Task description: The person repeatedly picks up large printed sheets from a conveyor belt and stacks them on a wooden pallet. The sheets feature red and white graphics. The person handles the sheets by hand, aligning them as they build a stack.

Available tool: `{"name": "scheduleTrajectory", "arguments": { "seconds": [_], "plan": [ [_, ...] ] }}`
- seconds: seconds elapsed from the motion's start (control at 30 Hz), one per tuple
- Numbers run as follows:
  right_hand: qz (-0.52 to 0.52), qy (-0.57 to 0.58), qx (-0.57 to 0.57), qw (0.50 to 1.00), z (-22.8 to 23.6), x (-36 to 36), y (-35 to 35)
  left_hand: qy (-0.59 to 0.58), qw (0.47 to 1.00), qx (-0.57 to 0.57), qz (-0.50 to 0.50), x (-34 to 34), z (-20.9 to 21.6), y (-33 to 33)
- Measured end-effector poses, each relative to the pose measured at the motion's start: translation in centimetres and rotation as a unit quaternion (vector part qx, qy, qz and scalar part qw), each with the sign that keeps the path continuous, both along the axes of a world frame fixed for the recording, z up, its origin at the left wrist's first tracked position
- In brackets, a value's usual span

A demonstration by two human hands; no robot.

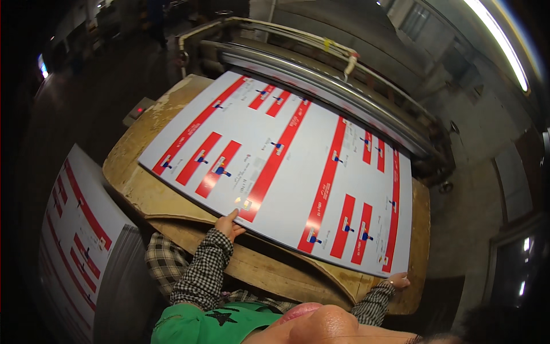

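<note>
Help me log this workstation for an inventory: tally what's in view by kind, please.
Large printed sheet with red bars on the board: 1
Stack of matching printed sheets at left: 1
Worn wooden board: 1
Machine roller behind the board: 1
Hands on the sheet's near edge: 2, left hand and right hand
Total: 6
</note>
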State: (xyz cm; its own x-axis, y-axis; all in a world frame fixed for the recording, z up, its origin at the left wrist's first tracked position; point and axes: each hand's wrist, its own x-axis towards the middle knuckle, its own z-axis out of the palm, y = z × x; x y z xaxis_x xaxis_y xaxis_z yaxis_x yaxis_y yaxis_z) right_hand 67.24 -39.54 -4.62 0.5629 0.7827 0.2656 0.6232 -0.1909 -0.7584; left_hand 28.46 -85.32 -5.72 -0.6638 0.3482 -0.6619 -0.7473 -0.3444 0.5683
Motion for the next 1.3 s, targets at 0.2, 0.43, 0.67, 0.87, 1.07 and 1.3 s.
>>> {"name": "scheduleTrajectory", "arguments": {
  "seconds": [0.2, 0.43, 0.67, 0.87, 1.07, 1.3],
  "plan": [
    [0.673, -0.005, 0.092, 0.734, 1.5, -21.3, -17.1, 0.023, 0.999, 0.025, -0.028, -0.1, -0.3, -0.7],
    [0.826, -0.395, -0.021, 0.401, 4.3, -29.0, -27.1, 0.023, 0.999, 0.037, -0.015, -0.2, -1.4, -0.8],
    [0.898, -0.256, 0.054, 0.355, 3.7, -28.0, -25.2, 0.073, 0.978, 0.161, -0.115, -0.2, -1.6, -2.8],
    [0.891, -0.264, -0.002, 0.369, 3.0, -27.4, -24.8, 0.088, 0.984, 0.123, -0.097, -0.1, -1.7, -2.4],
    [0.900, -0.191, -0.065, 0.387, 5.8, -28.8, -24.5, 0.069, 0.990, 0.107, -0.064, 0.0, -1.9, -2.0],
    [0.885, -0.164, -0.022, 0.436, 11.2, -27.9, -24.3, 0.020, 0.999, 0.026, 0.020, 0.1, -3.6, -1.4]
  ]
}}
